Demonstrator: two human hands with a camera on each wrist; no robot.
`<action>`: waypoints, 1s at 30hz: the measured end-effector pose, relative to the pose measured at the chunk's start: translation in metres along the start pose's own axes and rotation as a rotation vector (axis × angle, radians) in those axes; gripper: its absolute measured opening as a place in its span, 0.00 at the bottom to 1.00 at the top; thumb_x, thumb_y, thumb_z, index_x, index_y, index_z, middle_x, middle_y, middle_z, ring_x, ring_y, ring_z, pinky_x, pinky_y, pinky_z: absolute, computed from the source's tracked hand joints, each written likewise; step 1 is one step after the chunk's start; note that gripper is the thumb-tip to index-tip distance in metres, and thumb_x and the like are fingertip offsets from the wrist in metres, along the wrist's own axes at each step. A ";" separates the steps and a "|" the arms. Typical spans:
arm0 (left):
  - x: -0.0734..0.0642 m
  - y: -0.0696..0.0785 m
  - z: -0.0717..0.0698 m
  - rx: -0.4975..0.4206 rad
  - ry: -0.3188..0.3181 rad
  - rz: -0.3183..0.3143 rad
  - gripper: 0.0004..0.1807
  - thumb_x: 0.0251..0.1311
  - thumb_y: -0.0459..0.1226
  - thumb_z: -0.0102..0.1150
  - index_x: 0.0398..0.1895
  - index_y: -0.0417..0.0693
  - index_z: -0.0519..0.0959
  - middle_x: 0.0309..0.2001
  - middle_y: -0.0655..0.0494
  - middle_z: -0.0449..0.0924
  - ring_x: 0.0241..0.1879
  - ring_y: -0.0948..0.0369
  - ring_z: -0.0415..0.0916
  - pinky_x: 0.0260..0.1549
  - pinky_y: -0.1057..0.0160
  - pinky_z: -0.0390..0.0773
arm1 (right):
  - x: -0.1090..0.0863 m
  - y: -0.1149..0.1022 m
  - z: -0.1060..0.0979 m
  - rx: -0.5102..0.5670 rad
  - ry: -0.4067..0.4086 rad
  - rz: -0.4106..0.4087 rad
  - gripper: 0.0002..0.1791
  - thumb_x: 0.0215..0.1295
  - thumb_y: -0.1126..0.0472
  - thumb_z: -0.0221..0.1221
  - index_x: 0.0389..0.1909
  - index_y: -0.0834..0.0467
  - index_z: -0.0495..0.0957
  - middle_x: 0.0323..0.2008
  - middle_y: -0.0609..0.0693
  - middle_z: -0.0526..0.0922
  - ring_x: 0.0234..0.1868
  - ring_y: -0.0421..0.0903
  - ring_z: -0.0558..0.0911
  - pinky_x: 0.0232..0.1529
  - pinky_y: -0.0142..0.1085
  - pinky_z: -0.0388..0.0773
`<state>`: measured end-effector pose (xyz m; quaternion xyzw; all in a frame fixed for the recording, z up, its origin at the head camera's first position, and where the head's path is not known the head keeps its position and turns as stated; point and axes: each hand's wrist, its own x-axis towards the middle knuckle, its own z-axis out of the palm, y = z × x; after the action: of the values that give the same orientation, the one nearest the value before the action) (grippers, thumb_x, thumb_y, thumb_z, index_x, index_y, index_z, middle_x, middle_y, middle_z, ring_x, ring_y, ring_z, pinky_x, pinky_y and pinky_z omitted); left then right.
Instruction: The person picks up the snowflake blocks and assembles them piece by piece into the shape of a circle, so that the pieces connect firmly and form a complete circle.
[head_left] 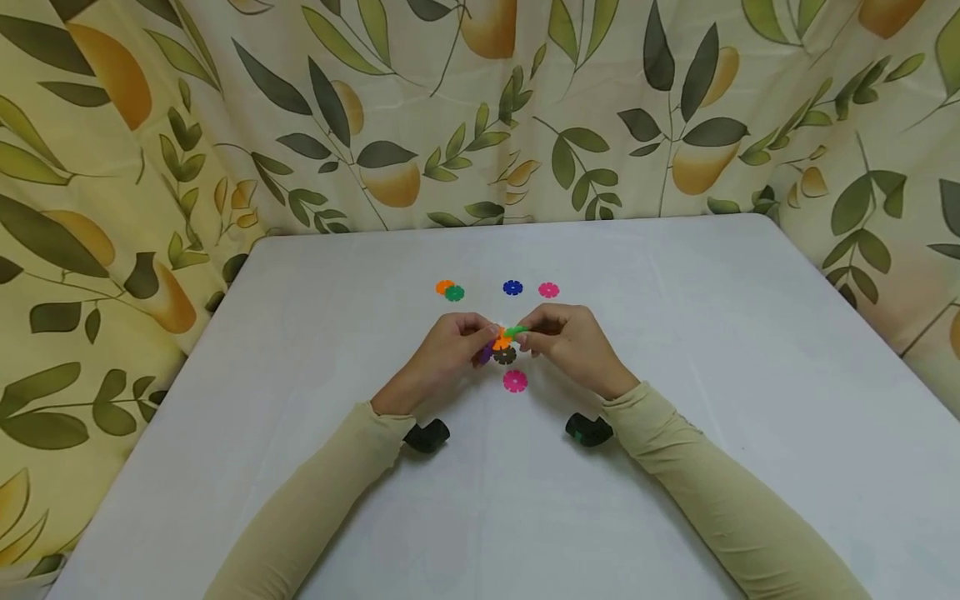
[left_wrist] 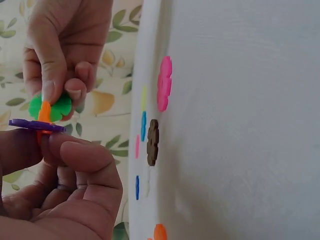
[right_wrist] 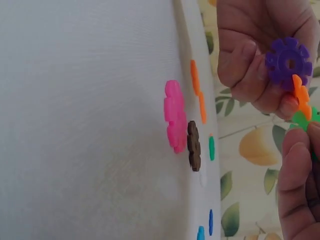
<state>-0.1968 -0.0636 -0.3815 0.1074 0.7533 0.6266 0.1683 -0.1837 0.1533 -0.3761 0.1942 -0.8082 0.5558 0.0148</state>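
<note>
Above the table, both hands meet at a small cluster of notched plastic discs. My left hand (head_left: 459, 343) pinches its purple disc (right_wrist: 290, 62) and orange disc (right_wrist: 302, 97) side. My right hand (head_left: 576, 343) pinches the bright green disc (left_wrist: 59, 106) between thumb and fingers. The orange disc sits between the purple and green ones and crosses both at an angle; how deep the notches sit is hidden by fingertips. On the table just below the hands lie a brown disc (head_left: 506, 357) and a pink disc (head_left: 515, 381).
Farther back lie an orange disc (head_left: 444, 286) touching a dark green disc (head_left: 455, 293), a blue disc (head_left: 513, 287) and another pink disc (head_left: 548, 290). A white cloth covers the table (head_left: 750, 333). A patterned curtain (head_left: 450, 108) hangs behind. Black wrist devices (head_left: 429, 436) show beneath the sleeves.
</note>
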 end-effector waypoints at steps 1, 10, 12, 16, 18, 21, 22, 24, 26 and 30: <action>0.000 0.000 -0.001 -0.008 -0.007 0.008 0.11 0.81 0.36 0.57 0.46 0.36 0.83 0.32 0.49 0.78 0.31 0.57 0.72 0.33 0.64 0.77 | 0.000 0.000 0.000 -0.003 -0.002 -0.002 0.03 0.69 0.75 0.67 0.39 0.67 0.87 0.32 0.58 0.87 0.34 0.62 0.85 0.38 0.36 0.83; 0.002 -0.002 -0.006 -0.001 -0.006 -0.005 0.12 0.83 0.38 0.54 0.53 0.38 0.81 0.36 0.49 0.79 0.35 0.56 0.75 0.37 0.65 0.80 | 0.001 0.006 -0.003 -0.082 0.000 0.033 0.07 0.70 0.71 0.68 0.46 0.67 0.87 0.41 0.58 0.89 0.40 0.55 0.88 0.43 0.34 0.83; 0.002 -0.002 -0.007 0.004 0.004 -0.019 0.12 0.83 0.39 0.53 0.53 0.38 0.81 0.36 0.48 0.78 0.35 0.55 0.75 0.38 0.65 0.80 | 0.001 0.006 -0.005 -0.107 -0.004 0.042 0.07 0.70 0.70 0.67 0.46 0.67 0.87 0.41 0.56 0.89 0.41 0.54 0.87 0.44 0.36 0.82; 0.003 -0.003 -0.007 0.000 0.028 -0.053 0.13 0.83 0.40 0.53 0.51 0.38 0.80 0.38 0.48 0.78 0.36 0.55 0.75 0.38 0.65 0.79 | 0.001 0.008 -0.007 -0.148 -0.048 0.074 0.07 0.71 0.68 0.67 0.45 0.67 0.88 0.40 0.54 0.89 0.42 0.53 0.86 0.47 0.42 0.82; 0.005 -0.004 -0.008 0.003 0.047 -0.055 0.13 0.83 0.41 0.52 0.51 0.38 0.79 0.38 0.49 0.80 0.36 0.56 0.75 0.38 0.65 0.79 | 0.001 0.010 -0.008 -0.174 -0.083 0.087 0.06 0.71 0.68 0.67 0.44 0.65 0.88 0.39 0.52 0.89 0.42 0.51 0.85 0.49 0.44 0.82; 0.006 -0.005 -0.008 -0.006 0.066 -0.049 0.13 0.83 0.41 0.53 0.51 0.37 0.78 0.37 0.48 0.81 0.35 0.56 0.74 0.37 0.64 0.77 | 0.001 0.012 -0.007 -0.201 -0.152 0.095 0.05 0.70 0.67 0.67 0.42 0.63 0.89 0.36 0.49 0.88 0.41 0.50 0.84 0.48 0.44 0.81; 0.006 -0.006 -0.008 -0.012 0.070 -0.048 0.13 0.83 0.40 0.53 0.50 0.37 0.77 0.36 0.48 0.82 0.35 0.56 0.74 0.37 0.64 0.76 | 0.002 0.012 -0.007 -0.213 -0.177 0.094 0.04 0.70 0.67 0.67 0.41 0.63 0.89 0.36 0.49 0.88 0.41 0.50 0.84 0.48 0.44 0.81; 0.006 -0.007 -0.009 -0.031 0.078 -0.054 0.11 0.83 0.40 0.52 0.51 0.38 0.74 0.36 0.47 0.84 0.34 0.57 0.73 0.36 0.64 0.75 | 0.002 0.014 -0.006 -0.229 -0.228 0.091 0.03 0.70 0.67 0.68 0.40 0.62 0.89 0.35 0.48 0.88 0.40 0.48 0.84 0.46 0.42 0.81; 0.006 -0.008 -0.009 -0.057 0.080 -0.064 0.10 0.83 0.37 0.51 0.54 0.39 0.73 0.35 0.47 0.84 0.33 0.56 0.73 0.36 0.64 0.74 | 0.002 0.017 -0.005 -0.243 -0.276 0.078 0.03 0.69 0.68 0.68 0.40 0.61 0.88 0.34 0.46 0.87 0.38 0.47 0.83 0.44 0.39 0.81; 0.006 -0.009 -0.009 -0.086 0.081 -0.065 0.11 0.81 0.34 0.51 0.60 0.40 0.72 0.38 0.45 0.87 0.32 0.57 0.74 0.36 0.64 0.76 | 0.001 0.020 -0.003 -0.251 -0.332 0.062 0.04 0.67 0.70 0.69 0.41 0.61 0.88 0.34 0.46 0.86 0.36 0.46 0.82 0.41 0.38 0.80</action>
<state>-0.2059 -0.0715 -0.3895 0.0499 0.7350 0.6565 0.1624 -0.1915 0.1616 -0.3926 0.2549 -0.8680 0.4114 -0.1113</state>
